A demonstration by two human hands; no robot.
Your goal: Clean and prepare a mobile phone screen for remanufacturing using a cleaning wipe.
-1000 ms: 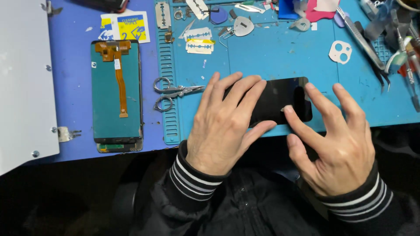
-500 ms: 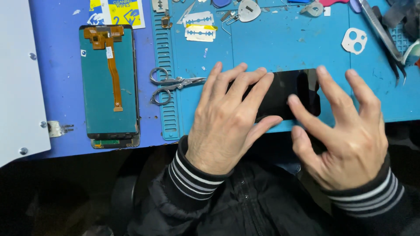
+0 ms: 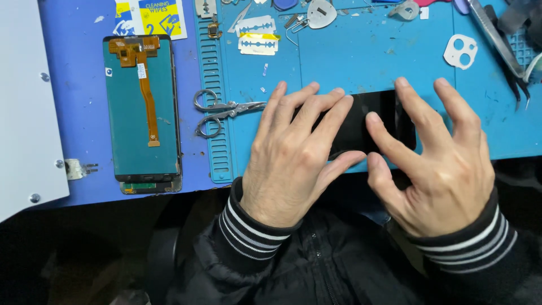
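Note:
A black phone (image 3: 361, 127) lies flat on the blue work mat (image 3: 361, 62) near its front edge. My left hand (image 3: 293, 155) rests palm down over the phone's left part, fingers spread, thumb along its near edge. My right hand (image 3: 435, 158) covers the right part, with fingers arched and fingertips pressing on the dark surface. Most of the phone is hidden under both hands.
A teal display panel (image 3: 141, 107) with an orange flex cable lies face down at the left. Small scissors (image 3: 223, 110) sit just left of my left hand. Razor blades (image 3: 257, 35), a white camera frame (image 3: 460, 52), tweezers (image 3: 499, 39) and a grey panel (image 3: 22, 101) lie around.
The view has shifted slightly, so everything sits lower and further right in frame. Both hands stay on the phone, and my right fingers have spread a little over it.

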